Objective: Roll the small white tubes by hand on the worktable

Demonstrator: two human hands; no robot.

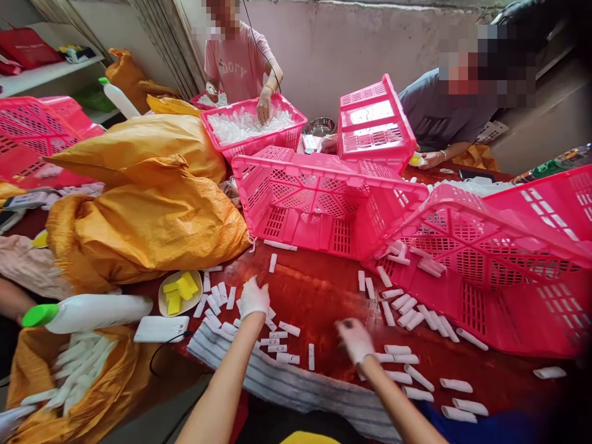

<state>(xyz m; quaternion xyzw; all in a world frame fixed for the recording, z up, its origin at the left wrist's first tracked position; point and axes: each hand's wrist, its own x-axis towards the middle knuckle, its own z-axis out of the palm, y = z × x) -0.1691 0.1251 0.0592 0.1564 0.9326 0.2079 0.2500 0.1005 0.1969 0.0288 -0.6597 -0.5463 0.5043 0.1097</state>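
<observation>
My left hand [254, 298], in a white glove that leaves the fingertips bare, is over a loose group of short white tubes with small dark print [230, 298]. Its fingers point away from me and are partly hidden, so I cannot tell whether they grip a tube. To the right, my right hand [356, 340], gloved the same way, hovers low above the red table [319, 290]. Its fingers are slightly bent and apart, and no tube shows in them. Beside that wrist lie more white tubes [401, 357]. A single tube [311, 356] lies between the hands.
Pink crates [342, 240] lie tipped along the table's far side. Orange sacks [152, 216], a dish of yellow sponge pieces [180, 292], a white bottle [99, 312] and a power bank [161, 328] are left. A striped towel [296, 385] borders the near edge. Two people work opposite.
</observation>
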